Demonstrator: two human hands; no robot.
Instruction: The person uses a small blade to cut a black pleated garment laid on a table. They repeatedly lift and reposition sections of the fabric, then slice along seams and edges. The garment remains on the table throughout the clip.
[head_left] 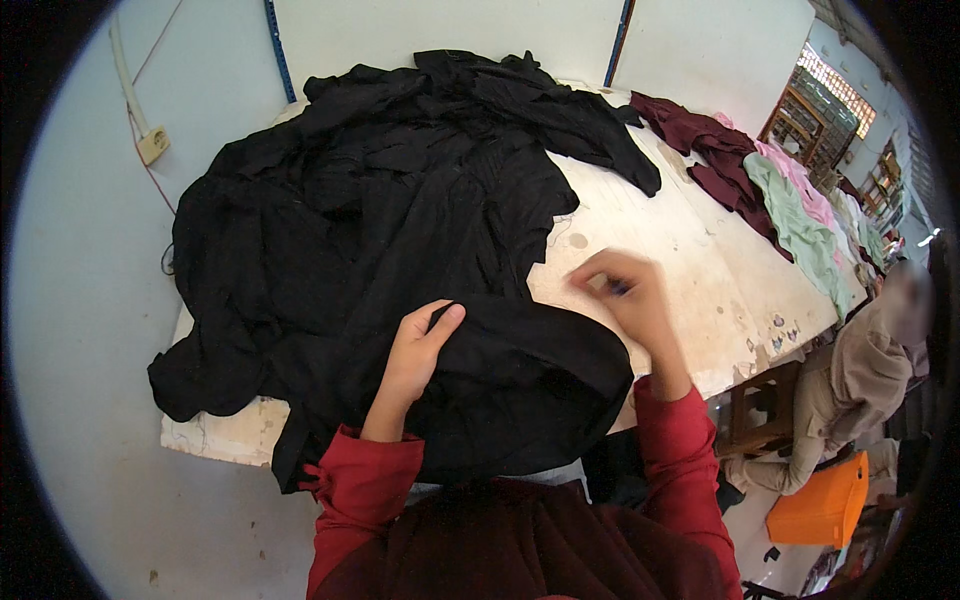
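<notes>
A large black garment (400,210) lies in folds over the left and middle of the table, and its near part hangs over the front edge. My left hand (413,345) pinches a fold of this black cloth between thumb and fingers. To the right, my right hand (625,290) is raised above the bare wood beside the garment, apart from the cloth. Its fingers are curled together and blurred. A small dark bluish thing shows within the curl, too smeared to name.
The pale wooden table (690,270) has stains and worn patches. Maroon cloth (725,170), pink cloth (800,185) and light green cloth (800,220) lie along its far right. A person (860,370) sits at the right near an orange bin (820,505). A wall socket (154,145) is at left.
</notes>
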